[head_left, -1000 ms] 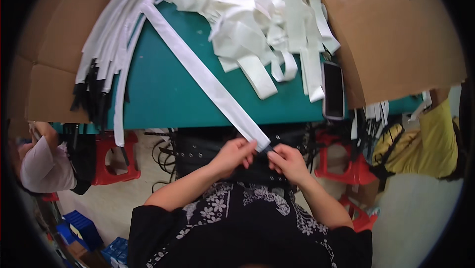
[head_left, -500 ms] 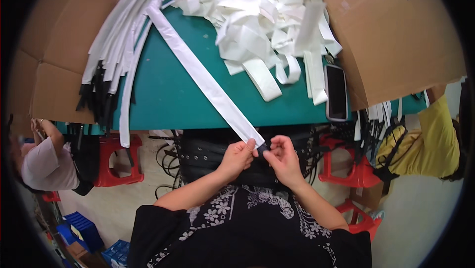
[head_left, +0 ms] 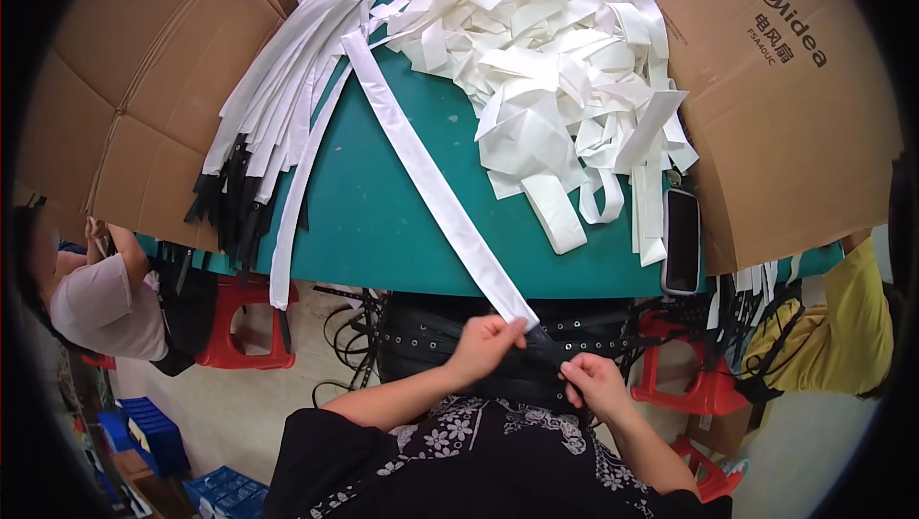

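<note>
seen from above, looking down. left hand [head_left: 486, 345] pinching the near end of a long white strap [head_left: 431, 184] between thumb and fingers, closed tight on it at the table's front edge. right hand [head_left: 595, 383] just beside, fingers curled shut on a black strip [head_left: 548, 347] that meets the white strap's end. white strap running from the hands diagonally up and left across a green table [head_left: 383, 232], lying flat. behind it, a big loose heap of white straps [head_left: 555, 69] covering the table's far right. on the left, a neat bundle of white straps with black ends [head_left: 258, 146], draping over the table's left edge. dark phone [head_left: 681, 239] lying near the table's right front corner, beside the heap. brown cardboard boxes [head_left: 785, 107] flanking both sides. black studded belts [head_left: 431, 337] hanging under the table's front. red stools [head_left: 244, 327] on the floor below. other people seated at far left and far right.
</note>
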{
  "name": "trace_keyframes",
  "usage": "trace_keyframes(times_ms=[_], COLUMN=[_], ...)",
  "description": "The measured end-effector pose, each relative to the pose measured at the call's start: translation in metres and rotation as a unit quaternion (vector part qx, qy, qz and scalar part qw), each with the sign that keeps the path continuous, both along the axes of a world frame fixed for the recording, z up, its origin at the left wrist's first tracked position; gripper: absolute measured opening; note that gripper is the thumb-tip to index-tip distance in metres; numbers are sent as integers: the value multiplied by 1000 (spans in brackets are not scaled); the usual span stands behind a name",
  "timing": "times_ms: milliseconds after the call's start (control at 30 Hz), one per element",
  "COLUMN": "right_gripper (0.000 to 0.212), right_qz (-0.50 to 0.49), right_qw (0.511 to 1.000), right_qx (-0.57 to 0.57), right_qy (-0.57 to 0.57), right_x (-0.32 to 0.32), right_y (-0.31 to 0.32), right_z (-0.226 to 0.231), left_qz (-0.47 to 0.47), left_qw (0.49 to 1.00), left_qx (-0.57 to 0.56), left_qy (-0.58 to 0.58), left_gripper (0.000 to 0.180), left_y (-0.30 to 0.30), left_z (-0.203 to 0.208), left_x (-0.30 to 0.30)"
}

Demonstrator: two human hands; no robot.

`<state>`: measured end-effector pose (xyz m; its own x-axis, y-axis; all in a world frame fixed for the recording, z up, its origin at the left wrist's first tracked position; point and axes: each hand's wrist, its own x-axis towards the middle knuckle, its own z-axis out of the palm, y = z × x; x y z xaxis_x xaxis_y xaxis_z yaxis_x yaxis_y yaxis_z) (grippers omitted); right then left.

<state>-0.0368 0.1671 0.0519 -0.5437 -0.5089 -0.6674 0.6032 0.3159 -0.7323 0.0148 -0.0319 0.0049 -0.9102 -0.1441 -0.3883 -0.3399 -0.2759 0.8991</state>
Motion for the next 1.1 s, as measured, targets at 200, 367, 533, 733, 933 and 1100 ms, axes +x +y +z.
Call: trace_keyframes(times_ms=[200,367,533,733,933,1100], right_gripper=[17,16,14,24,16,18], right_qz=[-41,-64,-58,23,91,39], right_qw=[999,997,994,993,986,997], right_qx=[21,-2,6,-54,41,49], right_qy=[25,54,92,102,132,49], right_x=[14,19,25,26,20,9], right_y=[30,40,28,57,28,30], right_z=[12,19,5,-8,8,21], left_qz=[-81,-119,-146,-125,-109,-41], left_qw=[994,967,973,983,992,992], left_qx=[57,210,172,116,53,113], left_qy=[-44,-85,-44,-63,-35,-30], left_gripper=[35,36,35,33,34,35], left_y=[36,57,65,41,42,17], left_z=[4,4,11,11,18,33], left_x=[9,17,14,11,12,7])
